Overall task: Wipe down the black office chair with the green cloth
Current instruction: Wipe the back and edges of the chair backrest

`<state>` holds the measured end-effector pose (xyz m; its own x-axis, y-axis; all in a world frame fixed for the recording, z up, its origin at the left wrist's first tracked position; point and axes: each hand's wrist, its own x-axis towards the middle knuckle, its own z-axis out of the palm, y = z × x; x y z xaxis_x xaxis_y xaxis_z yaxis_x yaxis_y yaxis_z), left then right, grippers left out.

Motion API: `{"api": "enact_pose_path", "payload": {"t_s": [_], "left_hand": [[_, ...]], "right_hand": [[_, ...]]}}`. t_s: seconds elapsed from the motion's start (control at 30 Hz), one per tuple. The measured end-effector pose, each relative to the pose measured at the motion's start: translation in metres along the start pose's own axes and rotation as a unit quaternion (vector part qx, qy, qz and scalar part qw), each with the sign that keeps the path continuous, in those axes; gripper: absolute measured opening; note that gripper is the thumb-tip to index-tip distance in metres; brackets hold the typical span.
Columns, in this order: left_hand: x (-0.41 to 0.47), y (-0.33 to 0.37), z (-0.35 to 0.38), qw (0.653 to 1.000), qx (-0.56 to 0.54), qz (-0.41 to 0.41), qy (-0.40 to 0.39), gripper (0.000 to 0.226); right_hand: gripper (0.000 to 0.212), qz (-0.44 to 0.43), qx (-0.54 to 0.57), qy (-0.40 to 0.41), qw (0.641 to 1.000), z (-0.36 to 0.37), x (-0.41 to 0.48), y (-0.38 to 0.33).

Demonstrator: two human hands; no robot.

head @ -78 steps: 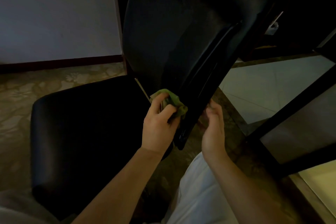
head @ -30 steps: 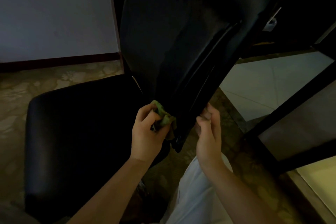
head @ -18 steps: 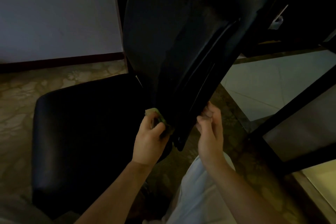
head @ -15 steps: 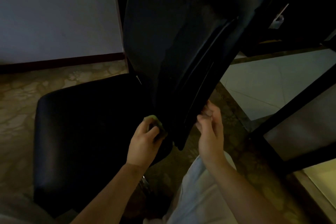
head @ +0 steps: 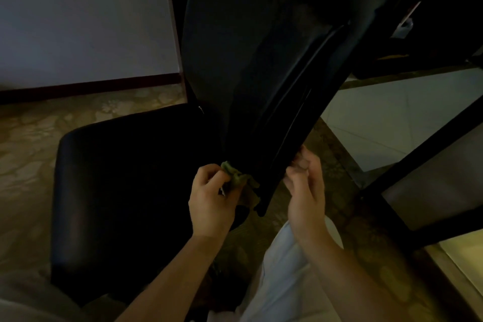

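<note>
The black office chair fills the middle of the view, its backrest point(head: 261, 60) rising in front of me and its seat point(head: 130, 185) spreading to the left. My left hand point(head: 211, 201) grips the crumpled green cloth point(head: 239, 181) and holds it against the left side of the backrest's lower end. My right hand point(head: 304, 188) is at the right edge of that lower end, fingers curled and pinching the rim. The chair's base is hidden below the seat.
A pale wall with a dark baseboard point(head: 88, 86) stands at the back left. A black-framed table point(head: 418, 178) stands close on the right. The floor point(head: 379, 123) is white tile there, patterned brown elsewhere. My light trouser leg point(head: 282, 282) is below the hands.
My left hand with the cloth has slid a little down and back up along the lower backrest. My right hand has stayed at the backrest's right edge.
</note>
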<state>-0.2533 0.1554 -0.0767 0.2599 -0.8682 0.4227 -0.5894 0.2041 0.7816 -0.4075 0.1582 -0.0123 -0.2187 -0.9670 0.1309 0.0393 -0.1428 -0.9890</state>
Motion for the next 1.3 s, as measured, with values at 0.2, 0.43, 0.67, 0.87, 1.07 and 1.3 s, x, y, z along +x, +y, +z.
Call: {"api": "enact_pose_path", "payload": {"t_s": [0.2,0.43,0.67,0.87,1.07,1.3], "left_hand": [[-0.007,-0.005,0.01,0.994,-0.055,-0.089,-0.008,0.015],[-0.02,-0.013,0.032,0.984,-0.003,-0.174,-0.043,0.015],[-0.021,-0.032,0.018,0.991,0.089,-0.082,-0.055,0.017],[-0.017,-0.019,0.018,0.996,0.078,-0.022,-0.035,0.015],[-0.017,-0.014,0.029,0.989,0.134,-0.057,-0.032,0.014],[-0.022,-0.042,0.02,0.981,0.123,-0.134,-0.069,0.017]], "right_hand": [[0.046,-0.004,0.007,-0.002,1.0,0.001,0.001,0.001],[0.046,-0.002,0.007,-0.001,1.0,0.003,-0.001,-0.001],[0.042,-0.003,0.001,0.011,1.0,0.002,0.002,-0.001],[0.043,-0.002,0.013,0.023,1.0,0.008,-0.002,-0.001],[0.046,0.0,-0.001,0.013,1.0,0.006,-0.003,-0.006],[0.028,0.012,-0.018,0.003,1.0,0.001,-0.001,-0.012]]}}
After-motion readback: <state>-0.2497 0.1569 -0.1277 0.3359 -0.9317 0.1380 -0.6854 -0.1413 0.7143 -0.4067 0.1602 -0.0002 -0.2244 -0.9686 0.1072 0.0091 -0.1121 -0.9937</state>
